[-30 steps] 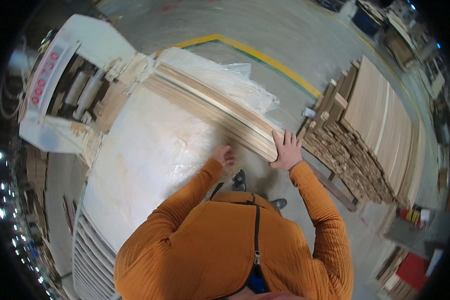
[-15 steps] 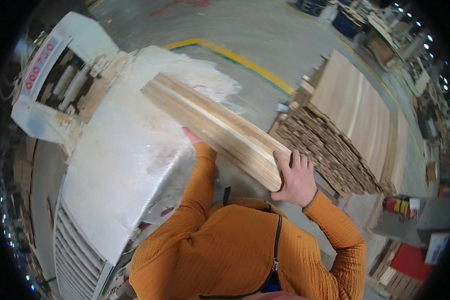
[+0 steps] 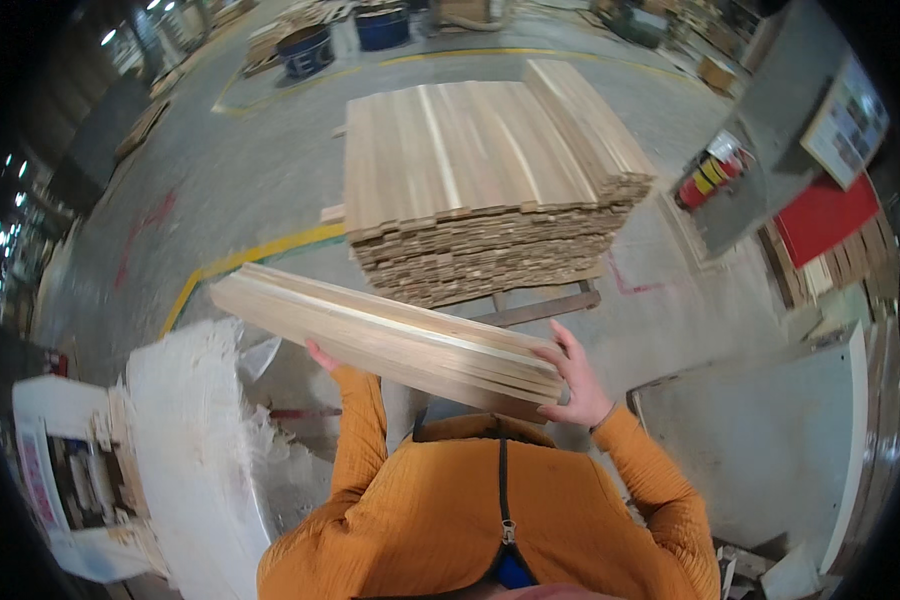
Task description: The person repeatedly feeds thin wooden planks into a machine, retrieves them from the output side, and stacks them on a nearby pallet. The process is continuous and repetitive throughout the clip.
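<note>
Across centre frame: bundle of wood boards [image 3: 395, 345] in both hands, held clear of the white machine table [image 3: 185, 420] at lower left.

Right hand [image 3: 578, 388], right of centre, was clamped on the bundle's near end, fingers spread above, thumb low; left hand [image 3: 322, 354], left of centre, sat at the lower edge, mostly hidden, couldn't tell how closed. Hands well apart, elbows bent. Markings: reddish print on the machine panel [image 3: 38, 470], lower left, blurred; pale lettering on a blue barrel [image 3: 305, 52], upper left; printed board [image 3: 846, 122], upper right, too small to read.
</note>
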### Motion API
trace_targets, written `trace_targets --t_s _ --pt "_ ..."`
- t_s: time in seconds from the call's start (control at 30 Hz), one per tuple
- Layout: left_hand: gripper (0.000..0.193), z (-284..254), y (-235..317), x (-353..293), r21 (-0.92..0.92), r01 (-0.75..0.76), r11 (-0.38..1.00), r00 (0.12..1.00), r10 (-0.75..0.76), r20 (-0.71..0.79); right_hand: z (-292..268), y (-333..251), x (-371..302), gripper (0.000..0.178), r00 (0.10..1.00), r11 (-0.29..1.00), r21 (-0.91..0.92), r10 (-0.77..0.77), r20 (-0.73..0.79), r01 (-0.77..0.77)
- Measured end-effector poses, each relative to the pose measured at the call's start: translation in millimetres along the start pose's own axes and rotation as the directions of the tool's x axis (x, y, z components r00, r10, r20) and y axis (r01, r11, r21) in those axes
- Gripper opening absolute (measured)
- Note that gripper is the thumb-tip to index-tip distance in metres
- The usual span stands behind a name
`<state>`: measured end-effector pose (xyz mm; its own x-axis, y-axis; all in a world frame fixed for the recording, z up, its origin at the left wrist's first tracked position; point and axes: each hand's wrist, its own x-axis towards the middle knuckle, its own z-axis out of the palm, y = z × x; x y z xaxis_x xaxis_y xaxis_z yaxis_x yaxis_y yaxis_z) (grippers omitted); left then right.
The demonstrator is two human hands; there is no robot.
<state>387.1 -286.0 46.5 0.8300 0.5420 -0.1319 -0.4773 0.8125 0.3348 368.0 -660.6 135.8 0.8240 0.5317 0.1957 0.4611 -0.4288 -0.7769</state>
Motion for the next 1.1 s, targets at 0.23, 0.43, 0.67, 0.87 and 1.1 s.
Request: trace_targets --t_s 0.23,0.43,0.67,0.87,1.1 --pt "0.072 60.0 -183.1 46.4 0.144 0.440 0.886 0.898 -0.439 -0.039 38.0 90.5 -82.8 0.102 0.617 0.720 0.681 0.599 -0.510 -0.136" --pt "0.063 102.5 -339.9 119.6 0.262 0.723 0.640 0.678 -0.729 -0.090 33.4 159.6 -61.7 0.104 0.323 0.583 0.808 0.751 -0.576 0.084" --pt "0.066 163.9 -504.7 234.2 0.551 0.708 0.442 0.619 -0.763 -0.184 -11.0 264.3 49.7 0.098 0.142 0.487 0.857 0.848 -0.510 0.169" --pt "0.072 200.1 -606.8 343.8 0.587 0.772 0.242 0.496 -0.808 -0.319 -58.8 348.2 155.4 0.092 0.129 0.420 0.889 0.886 -0.445 0.183" --pt "0.095 176.8 -695.0 424.9 0.847 0.522 0.100 0.660 -0.676 -0.328 -106.9 402.7 246.9 0.094 0.082 0.200 0.977 0.975 -0.205 0.073"
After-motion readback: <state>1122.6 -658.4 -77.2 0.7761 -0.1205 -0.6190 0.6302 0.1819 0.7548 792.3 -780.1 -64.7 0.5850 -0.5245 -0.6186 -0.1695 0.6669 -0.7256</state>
